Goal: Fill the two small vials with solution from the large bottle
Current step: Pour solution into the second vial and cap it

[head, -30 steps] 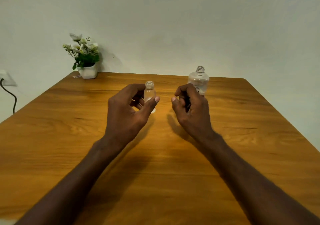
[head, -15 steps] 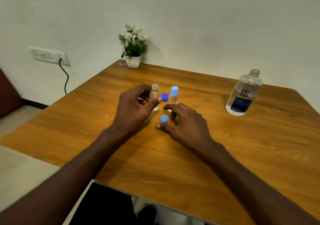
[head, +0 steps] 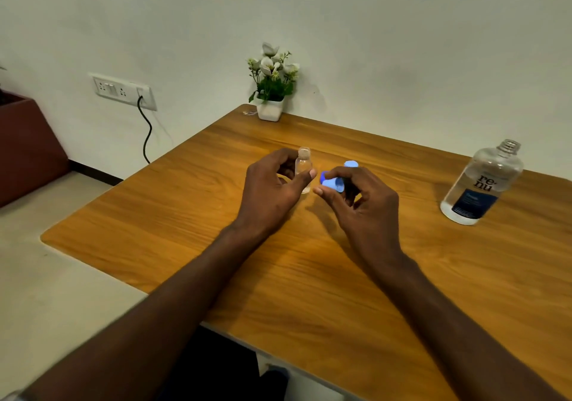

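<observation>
Mid-table, my left hand [head: 272, 190] has the open vial [head: 303, 168] pinched between thumb and fingers, upright, base near or on the table [head: 154, 209]; I can't tell if it touches. No cap on it, and it looks empty or close to it.

My right hand [head: 362, 202] pinches a small blue cap [head: 333, 184] at the fingertips, just beside the vial. A darker blue bit shows behind that cap; can't tell what it is. The second vial is mostly hidden behind that hand; only its light-blue cap [head: 351, 164] shows.

The big bottle [head: 483, 184] stands well apart on the right, cap off, holding some clear liquid.

Handling, my read:
- Vial: light, stiff, clear plastic or glass, smooth sides, narrow neck. Tips easily. Grip it mid-body, keep the mouth clear.
- Bottle: the heavy item. Liquid will slosh when tilted. Wrap the whole hand round the body at the label, not the neck.
- Cap: tiny and likely to roll. Set it down flat, away from the pour.

Narrow mouth under a wide-necked bottle means a slow tilt, or it spills.
</observation>
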Demonstrator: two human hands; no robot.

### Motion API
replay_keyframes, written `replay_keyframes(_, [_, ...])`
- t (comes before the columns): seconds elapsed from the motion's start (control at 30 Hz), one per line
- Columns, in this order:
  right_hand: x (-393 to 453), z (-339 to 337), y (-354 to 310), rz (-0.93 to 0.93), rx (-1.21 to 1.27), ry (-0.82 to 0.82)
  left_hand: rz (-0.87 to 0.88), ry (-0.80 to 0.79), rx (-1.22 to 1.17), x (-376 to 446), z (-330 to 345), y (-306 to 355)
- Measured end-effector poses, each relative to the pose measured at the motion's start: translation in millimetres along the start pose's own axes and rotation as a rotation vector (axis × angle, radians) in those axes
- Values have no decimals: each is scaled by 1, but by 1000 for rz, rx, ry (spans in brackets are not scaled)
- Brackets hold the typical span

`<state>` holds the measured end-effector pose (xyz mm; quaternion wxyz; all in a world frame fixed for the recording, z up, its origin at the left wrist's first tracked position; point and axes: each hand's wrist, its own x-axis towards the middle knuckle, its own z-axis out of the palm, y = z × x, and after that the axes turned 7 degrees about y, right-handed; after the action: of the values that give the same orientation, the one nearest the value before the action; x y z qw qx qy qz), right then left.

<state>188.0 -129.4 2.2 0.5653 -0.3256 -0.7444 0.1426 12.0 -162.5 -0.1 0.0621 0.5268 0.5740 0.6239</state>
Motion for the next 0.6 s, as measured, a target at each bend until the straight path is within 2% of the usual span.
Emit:
replay_keyframes(0.13, [4,-21,5,80,42,76,32,-82,6,-6,3,8])
replay_keyframes(0.3, [13,-44,14,21,-6,76,68,-125,-26,-17,5,24])
replay_keyframes(0.6, [47,-86,32,390,228,308,103,-216,-106,-34,37,69])
